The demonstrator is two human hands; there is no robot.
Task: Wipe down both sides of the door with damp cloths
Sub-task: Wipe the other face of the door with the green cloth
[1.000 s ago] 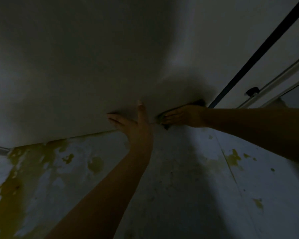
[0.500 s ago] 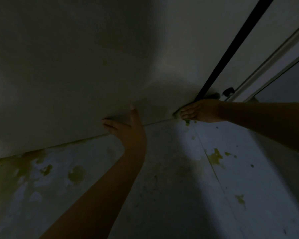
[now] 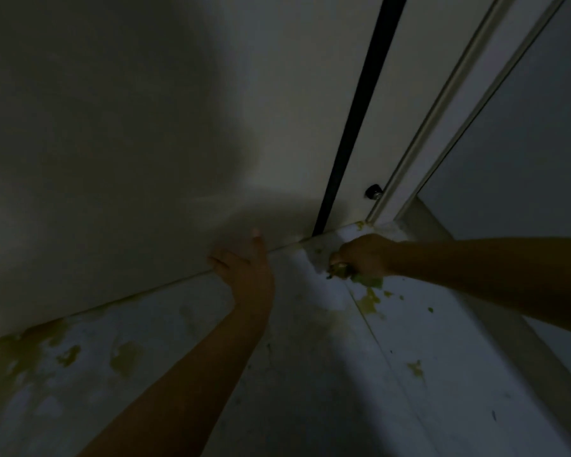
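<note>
Low against the foot of the door (image 3: pixel 119 153), I see my left hand (image 3: pixel 244 268) laid flat on the smooth, matte pale panel, fingers straight and spread, thumb pointing up, the heel of the hand reaching down to the floor line. My right hand (image 3: pixel 363 255) sits off to the right, down at the floor (image 3: pixel 310 374) just in front of the door's edge, fingers curled tight round a bunched green cloth (image 3: pixel 366 279); only a crumpled scrap of it shows beneath the knuckles, so I cannot tell its full shape or whether it touches the floor. I count one cloth and two hands, both bare forearms running out of the bottom and right edges. A single narrow black strip (image 3: pixel 353 120) runs up the door's edge, and beside it stands a pale ribbed frame (image 3: pixel 449 103) with one small dark knob-like fitting (image 3: pixel 373 191) near its base, too dim to identify. The floor looks like smooth grey-white tile with one thin seam, blotched with yellow-green stains: a large patch at the lower left, a cluster just under the right hand, a few flecks further right. Most of the scene lies in heavy shadow, and the door's upper part is cut off.
</note>
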